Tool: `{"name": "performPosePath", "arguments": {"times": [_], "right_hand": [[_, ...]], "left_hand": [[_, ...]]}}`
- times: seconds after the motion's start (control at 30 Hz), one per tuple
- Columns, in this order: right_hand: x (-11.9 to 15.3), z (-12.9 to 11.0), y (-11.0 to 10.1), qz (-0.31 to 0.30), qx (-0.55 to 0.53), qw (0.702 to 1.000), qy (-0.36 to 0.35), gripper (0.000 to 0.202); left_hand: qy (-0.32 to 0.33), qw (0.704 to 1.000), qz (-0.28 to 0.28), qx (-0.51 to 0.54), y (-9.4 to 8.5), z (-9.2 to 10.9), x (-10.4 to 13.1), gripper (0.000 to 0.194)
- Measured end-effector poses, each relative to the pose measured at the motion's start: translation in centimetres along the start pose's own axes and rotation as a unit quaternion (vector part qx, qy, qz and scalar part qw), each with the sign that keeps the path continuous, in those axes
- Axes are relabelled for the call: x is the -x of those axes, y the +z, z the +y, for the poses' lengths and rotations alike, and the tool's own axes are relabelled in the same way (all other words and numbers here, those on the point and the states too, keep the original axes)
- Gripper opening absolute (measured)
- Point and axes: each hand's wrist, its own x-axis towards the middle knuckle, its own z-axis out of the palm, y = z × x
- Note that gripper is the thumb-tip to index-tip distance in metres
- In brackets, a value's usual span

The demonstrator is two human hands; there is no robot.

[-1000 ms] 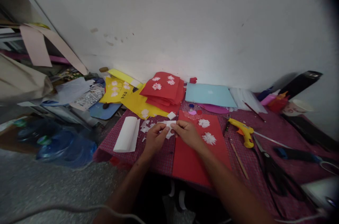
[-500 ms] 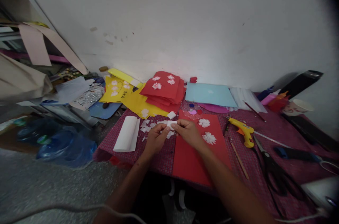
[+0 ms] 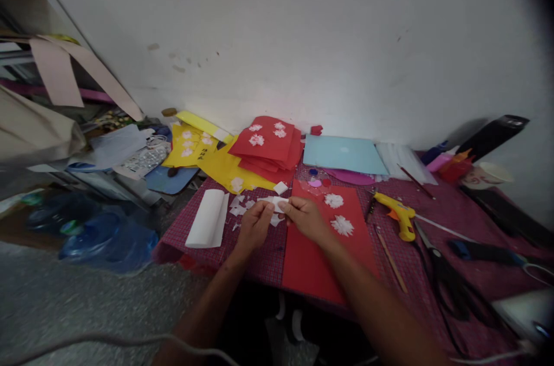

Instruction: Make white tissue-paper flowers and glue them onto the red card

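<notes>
Between my two hands is a small piece of white paper (image 3: 277,202). My left hand (image 3: 256,226) pinches its left side, thumb and fingers together. The right side is pinched by my right hand (image 3: 306,217), over the left edge of a large red sheet (image 3: 318,268). Two white paper flowers (image 3: 342,225) lie on that sheet, right of my right hand. Torn white scraps (image 3: 238,206) are scattered left of and behind my left hand. A white paper roll (image 3: 208,219) lies farther left. Just behind the hands is a small white block (image 3: 280,187).
Red sheets with flowers (image 3: 264,144) and a pale blue folder (image 3: 344,153) lie at the back. On the right are a yellow glue gun (image 3: 400,216), a wooden stick (image 3: 390,259), black scissors (image 3: 448,279) and a paper cup (image 3: 487,175). Water bottles (image 3: 99,239) stand on the floor.
The piece of paper between my fingers has shifted and changed its angle slightly. Both hands stay in nearly the same place, with small finger movements.
</notes>
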Motion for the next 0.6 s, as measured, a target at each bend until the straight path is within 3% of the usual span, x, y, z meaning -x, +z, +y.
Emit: {"name": "performPosePath", "arguments": {"times": [0.27, 0.6], "right_hand": [[0.05, 0.01, 0.14, 0.000, 0.012, 1.000, -0.013, 0.040], [0.08, -0.35, -0.25, 0.018, -0.037, 0.998, -0.041, 0.031]], "left_hand": [[0.032, 0.999, -0.016, 0.031, 0.01, 0.09, -0.03, 0.021], [0.006, 1.000, -0.025, 0.001, 0.08, -0.22, -0.04, 0.025]]}}
